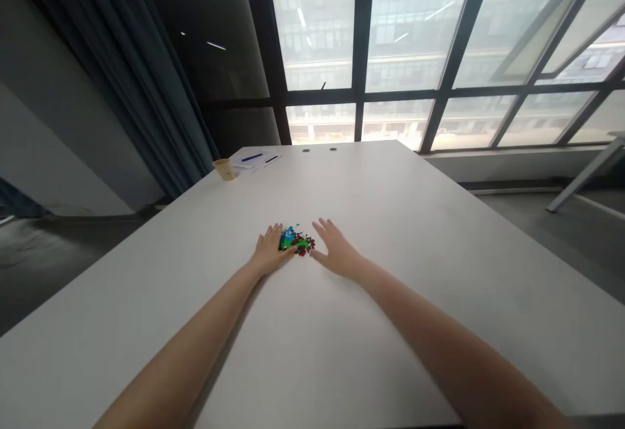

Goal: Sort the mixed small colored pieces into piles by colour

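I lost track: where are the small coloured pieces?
In the head view, the small coloured pieces lie on the table, just below-left of centre, between left hand and right hand.

The surface is a white table (375, 201), plain and smooth-looking, narrowing in the view toward its far edge. Near the middle lies a loose, flat pile of small pieces (290, 235) in blue, green, dark brown and some red, scattered at its margins. At the far left, a pale brown cup (224, 169) stands upright near the edge, beside papers (248, 165) bearing a blue pen (252, 157) and a dark pen-like item (271, 159). Two dark round spots (333, 149) show near the far edge; their nature cannot be determined.
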### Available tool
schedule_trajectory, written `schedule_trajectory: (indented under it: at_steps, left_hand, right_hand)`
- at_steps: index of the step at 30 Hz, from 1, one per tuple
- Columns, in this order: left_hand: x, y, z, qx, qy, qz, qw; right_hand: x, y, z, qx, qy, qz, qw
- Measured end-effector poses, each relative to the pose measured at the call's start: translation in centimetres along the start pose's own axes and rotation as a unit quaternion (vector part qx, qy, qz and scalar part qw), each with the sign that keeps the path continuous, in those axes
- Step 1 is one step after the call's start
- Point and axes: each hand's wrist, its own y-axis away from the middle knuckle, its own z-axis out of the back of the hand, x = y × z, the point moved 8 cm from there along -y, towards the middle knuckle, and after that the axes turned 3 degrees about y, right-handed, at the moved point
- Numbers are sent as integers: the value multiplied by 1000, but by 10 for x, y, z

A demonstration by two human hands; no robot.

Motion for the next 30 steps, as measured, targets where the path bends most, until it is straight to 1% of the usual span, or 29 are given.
schedule_trajectory:
  at_steps: [1, 2, 3, 5, 9, 12, 14, 16, 19, 20, 21, 22, 23, 25, 26, 28, 30]
  left_hand:
    - [3, -3, -9, 5, -7, -8, 1000]
    - [3, -6, -16, 10, -7, -24, 1000]
    - [2, -10, -19, 14, -2, -39, 999]
    - [-4, -19, -21, 23, 16, -66, 997]
    - [-15, -32, -20, 36, 83, -104, 991]
    - [-20, -31, -17, 23, 170, -131, 976]
    - [-23, -27, -15, 11, 238, -148, 960]
    - [-27, -22, -15, 6, 298, -154, 942]
    - [-28, -14, -15, 17, 379, -131, 916]
    - [-26, -11, -14, 21, 396, -122, 910]
    - [-24, -7, -12, 24, 398, -115, 910]
    - [-22, -3, -10, 28, 380, -112, 918]
    - [-19, 2, -8, 34, 340, -113, 933]
    - [-16, 14, -10, 66, 208, -126, 968]
    - [-15, 20, -11, 79, 146, -136, 977]
    - [-18, 28, -14, 87, 66, -152, 982]
    - [-25, 31, -17, 77, 47, -160, 983]
  right_hand:
    - [-17, -8, -32, 69, 28, -16, 997]
    - [-30, -14, -56, 108, 50, -23, 993]
    - [-39, -19, -72, 122, 67, -18, 990]
    - [-47, -32, -87, 121, 91, -6, 988]
    - [-46, -58, -92, 104, 113, 15, 988]
    - [-41, -66, -95, 99, 106, 59, 988]
    - [-38, -64, -94, 87, 86, 85, 989]
    - [-37, -57, -88, 61, 49, 98, 992]
    - [-36, -42, -75, 31, -8, 107, 994]
    - [-36, -36, -70, 28, -21, 106, 994]
    - [-37, -30, -66, 27, -29, 99, 994]
    - [-40, -24, -61, 26, -33, 85, 995]
    - [-44, -19, -58, 27, -32, 65, 997]
    - [-51, -8, -54, 43, -17, 27, 999]
    - [-53, -4, -54, 57, -3, 19, 998]
    - [-52, 3, -59, 86, 24, 25, 996]
    - [-47, 3, -66, 95, 38, 38, 994]
